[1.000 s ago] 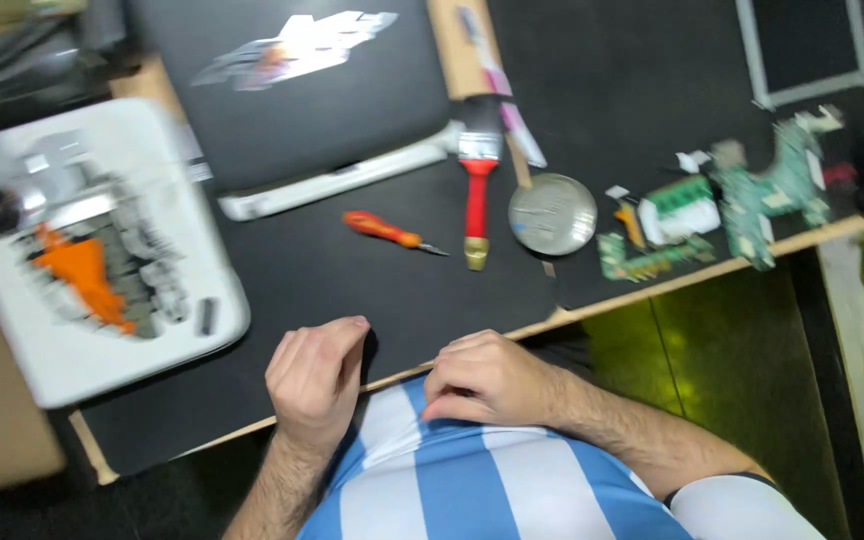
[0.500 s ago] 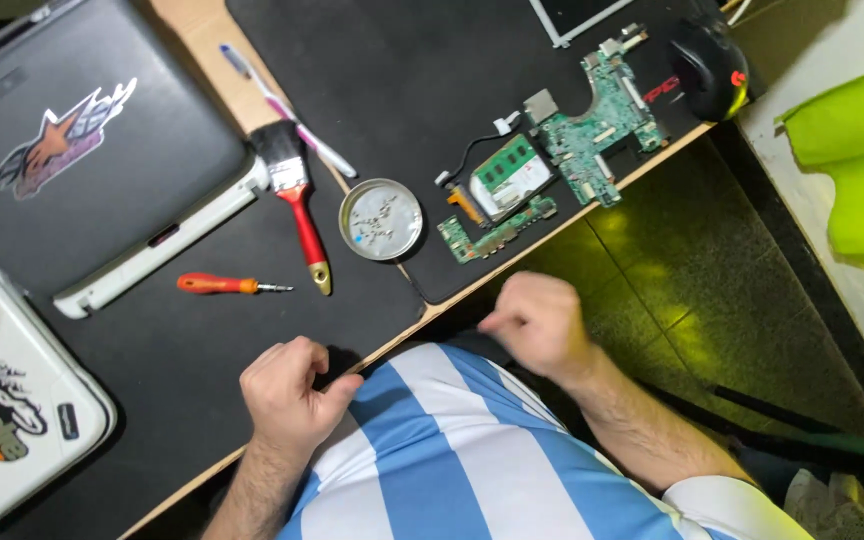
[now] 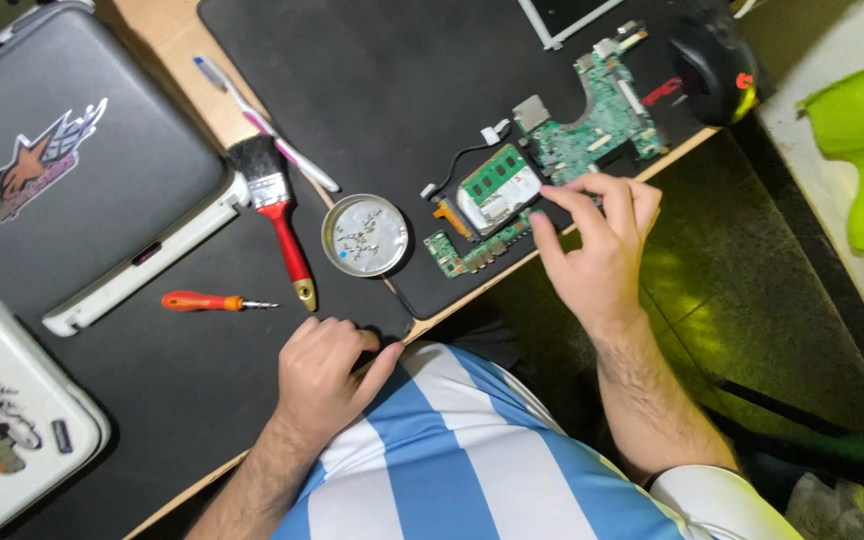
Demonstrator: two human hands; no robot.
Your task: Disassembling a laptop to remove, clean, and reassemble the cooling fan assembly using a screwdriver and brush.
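Two laptops lie at the left: a dark grey laptop [image 3: 72, 170] with a star sticker far left, and a white stickered laptop [image 3: 7, 440] near left; both sit on the black work mat [image 3: 382, 90], which covers most of the wooden bench [image 3: 167, 35]. Right hand [image 3: 597, 250] reaches over the mat's near-right edge, fingers spread and open, gripping nothing; its fingertips [image 3: 562, 195] are at the green memory module [image 3: 497, 185], which lies just left of the green mainboard [image 3: 602, 115] and just beyond a small green daughter board [image 3: 472, 250]. Left hand [image 3: 327, 375] rests loosely curled on the mat's near edge, holding nothing. Judgement: lift the module by its edges, not the contacts; keep the black cable [image 3: 457, 165] clear; steady with the free hand. Smaller items: red-handled brush [image 3: 282, 215], round screw dish [image 3: 365, 235] between brush and boards, orange screwdriver [image 3: 207, 301], toothbrush [image 3: 262, 120], black mouse [image 3: 712, 65] far right.
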